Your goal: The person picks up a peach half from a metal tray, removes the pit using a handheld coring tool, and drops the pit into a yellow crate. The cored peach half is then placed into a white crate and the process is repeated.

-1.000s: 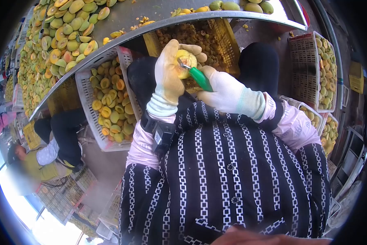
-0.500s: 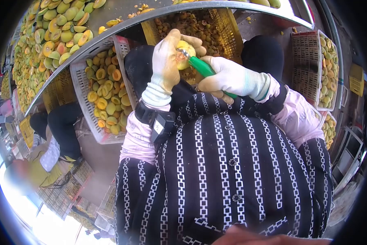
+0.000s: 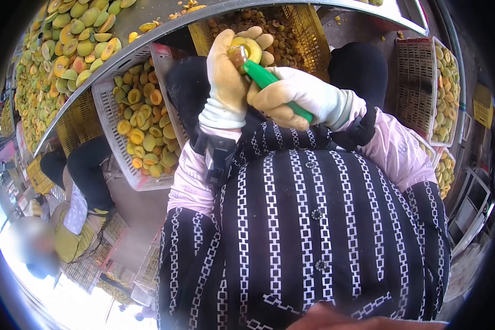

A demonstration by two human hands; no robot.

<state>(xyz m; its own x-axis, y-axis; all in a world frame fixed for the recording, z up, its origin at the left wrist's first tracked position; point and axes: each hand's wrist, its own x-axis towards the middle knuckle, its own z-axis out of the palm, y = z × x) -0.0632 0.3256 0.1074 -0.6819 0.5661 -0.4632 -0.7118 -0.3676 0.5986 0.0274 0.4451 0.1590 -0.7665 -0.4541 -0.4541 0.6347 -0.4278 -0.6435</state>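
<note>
My gloved left hand is closed round a halved yellow peach, its cut face turned up and a brown pit area in the middle. In my gloved right hand is a pitting tool with a green handle. The tool's metal tip meets the middle of the peach half; its exact shape is partly hidden. Both hands are above my lap, in front of a yellow crate that holds many brown pits and scraps.
A metal-edged table carries a heap of peach halves at the upper left. Below it stands a white crate of pitted halves. Another crate of fruit stands at right. A co-worker sits at the left.
Both hands have shifted slightly left and up. The left hand has turned so the peach half's cut face now shows, with the tool's tip still at it.
</note>
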